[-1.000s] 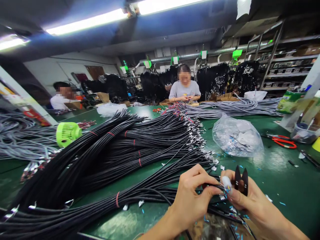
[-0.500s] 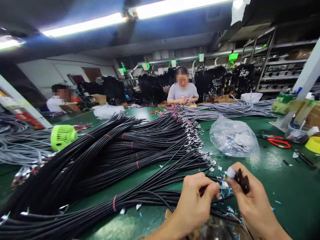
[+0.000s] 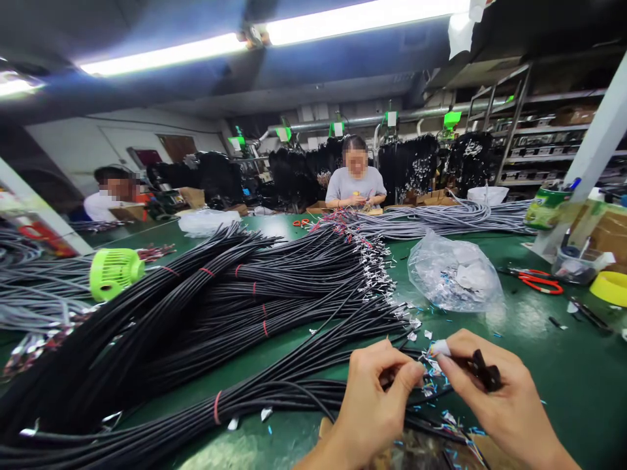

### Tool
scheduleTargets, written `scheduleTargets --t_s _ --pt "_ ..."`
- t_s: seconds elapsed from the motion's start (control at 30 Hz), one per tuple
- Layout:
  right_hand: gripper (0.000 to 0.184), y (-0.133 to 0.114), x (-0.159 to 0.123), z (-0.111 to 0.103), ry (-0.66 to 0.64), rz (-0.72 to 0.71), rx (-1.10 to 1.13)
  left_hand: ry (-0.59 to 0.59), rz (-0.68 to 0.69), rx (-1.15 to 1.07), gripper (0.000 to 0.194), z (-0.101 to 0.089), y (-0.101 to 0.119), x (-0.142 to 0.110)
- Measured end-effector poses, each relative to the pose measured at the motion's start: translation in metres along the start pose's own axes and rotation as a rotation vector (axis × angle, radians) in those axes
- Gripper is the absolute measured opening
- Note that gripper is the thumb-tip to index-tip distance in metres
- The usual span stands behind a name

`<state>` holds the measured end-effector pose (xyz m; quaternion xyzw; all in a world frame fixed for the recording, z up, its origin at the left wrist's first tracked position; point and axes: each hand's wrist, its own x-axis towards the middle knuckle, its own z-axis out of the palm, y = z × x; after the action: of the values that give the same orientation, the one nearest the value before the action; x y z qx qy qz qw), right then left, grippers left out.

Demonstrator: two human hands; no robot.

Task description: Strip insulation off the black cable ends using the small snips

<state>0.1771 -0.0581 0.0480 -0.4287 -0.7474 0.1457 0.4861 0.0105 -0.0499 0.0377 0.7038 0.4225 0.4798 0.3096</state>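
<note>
A: How are the fingers of the left hand (image 3: 369,395)?

B: The thumb and forefinger bend toward each other, with the tips close together. If a cable is between them, I cannot tell; the inside of the curl is too dark.

A: And the right hand (image 3: 507,399)?

B: Its fingers are closed around a dark tool (image 3: 484,372), which sits within their curl. Near the tip of the forefinger there is a white wrap (image 3: 440,348). Whether thumb and forefinger also pinch a wire is too small to say.

A: Where are the black cables (image 3: 259,399)?

B: They lie to the left of the left fingers and also beyond them, on the green table (image 3: 529,326). A pink band (image 3: 217,408) goes around the nearest bundle, well left of these fingers. Many white wire ends (image 3: 376,274) lie beyond them.

A: What else is around?

B: Small blue scraps (image 3: 477,431) are scattered near both hands. Beyond the right fingers there is a clear plastic bag (image 3: 453,274), and to the right of it, a tool with red handles (image 3: 539,282).
</note>
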Motion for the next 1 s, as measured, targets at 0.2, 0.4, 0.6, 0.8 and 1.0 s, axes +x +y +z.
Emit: scheduleTargets --t_s 0.2,0.4,0.6,0.8,1.0 --pt "0.016 0.005 -0.004 0.006 0.008 0.047 0.031 -0.021 -0.002 -0.034 0.035 0.001 -0.001 0.001" --pt "0.023 0.013 -0.005 0.011 -0.006 0.447 0.399 -0.146 -0.011 -0.119 0.051 -0.003 -0.004 0.001" --pt "0.021 0.008 -0.009 0.011 0.138 0.418 0.364 -0.145 -0.085 -0.116 0.046 0.000 -0.004 0.003" --pt "0.023 0.016 -0.004 -0.004 0.373 0.356 0.142 -0.339 -0.283 -0.174 0.055 -0.003 -0.016 0.013" --pt "0.018 0.020 0.003 -0.012 0.274 0.312 0.071 -0.271 -0.148 0.462 0.019 -0.009 -0.043 0.021"
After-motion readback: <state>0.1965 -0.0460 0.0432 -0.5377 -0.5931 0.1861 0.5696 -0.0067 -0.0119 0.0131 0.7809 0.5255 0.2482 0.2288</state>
